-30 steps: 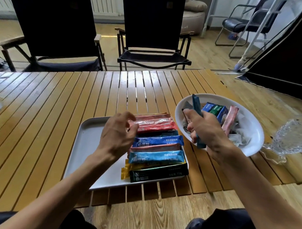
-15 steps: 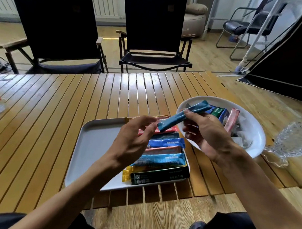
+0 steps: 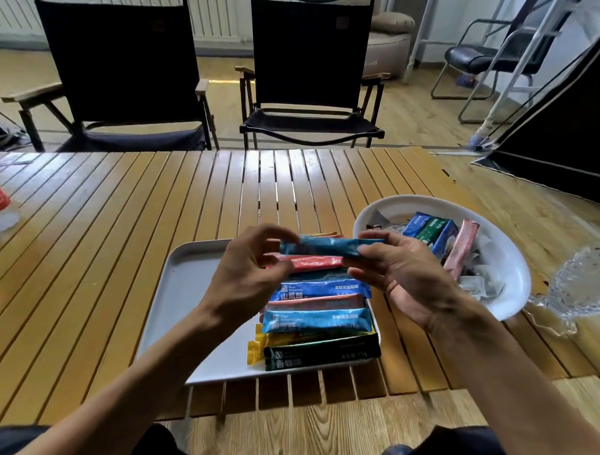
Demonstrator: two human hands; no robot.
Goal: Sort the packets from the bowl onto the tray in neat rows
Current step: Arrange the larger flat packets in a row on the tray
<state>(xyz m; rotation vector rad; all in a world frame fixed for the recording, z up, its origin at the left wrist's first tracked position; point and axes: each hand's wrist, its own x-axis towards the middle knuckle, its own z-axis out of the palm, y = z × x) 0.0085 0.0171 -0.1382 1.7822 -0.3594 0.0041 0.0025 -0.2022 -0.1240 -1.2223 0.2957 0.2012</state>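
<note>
STEP: a teal packet [image 3: 328, 246] is held level above the tray [image 3: 187, 291], just left of the bowl [image 3: 508, 268] | HANDS: one end is pinched by the left hand [image 3: 252, 276], the other by the right hand [image 3: 402, 275] | ADVICE: the packet should be kept parallel to the laid row [image 3: 319, 316] and lowered flat, ends lined up, neighbours left undisturbed.

Tray [image 3: 187, 291] left half bare; packet row [image 3: 319, 321] apparently fills right.

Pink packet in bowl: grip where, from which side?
Probably pinch the pink packet across its narrow width near its far end, coming from above and the right: it lies on top of the pile in the bowl, a blue packet hugging its left edge.
</note>
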